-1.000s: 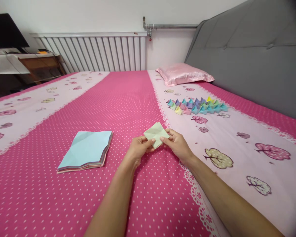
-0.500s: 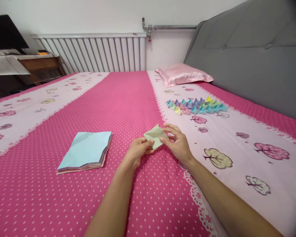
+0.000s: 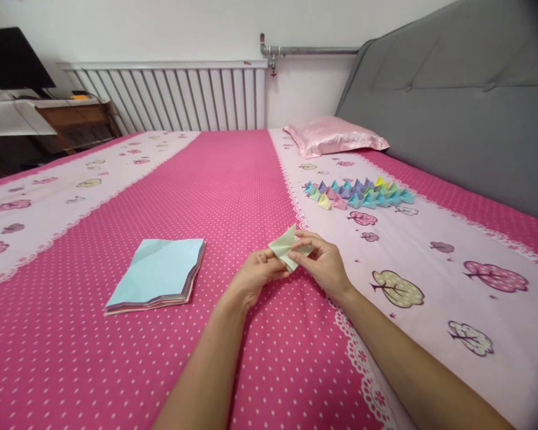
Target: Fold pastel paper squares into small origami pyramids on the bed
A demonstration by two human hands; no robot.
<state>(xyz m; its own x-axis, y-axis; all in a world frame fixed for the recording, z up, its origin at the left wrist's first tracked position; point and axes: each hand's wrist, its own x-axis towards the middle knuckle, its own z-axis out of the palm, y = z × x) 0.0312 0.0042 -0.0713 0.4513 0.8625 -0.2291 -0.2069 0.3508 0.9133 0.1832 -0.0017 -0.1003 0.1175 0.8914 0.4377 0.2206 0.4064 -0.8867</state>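
A pale green folded paper (image 3: 283,246) with a pointed flap sticking up is held between both hands over the pink dotted bedspread. My left hand (image 3: 262,272) grips its lower left side, the fingers partly behind it. My right hand (image 3: 319,258) pinches the right side between thumb and fingers, covering part of the paper. To the left of my hands lies a stack of square paper (image 3: 159,272), light blue on top with other colours below. Several small folded paper boats (image 3: 358,194) in blue, purple, green, pink and yellow stand in rows beyond my right hand.
A shiny pink pillow (image 3: 334,134) lies at the far right, near the grey padded headboard (image 3: 457,101). A white radiator (image 3: 174,98) and a pipe (image 3: 314,51) run along the back wall. A dark monitor (image 3: 15,60) stands on a desk (image 3: 72,116) at the left.
The green paper has turned a little and shifted right, its tip now pointing up more. My left fingers have moved lower behind it; the right hand has closed further over it.
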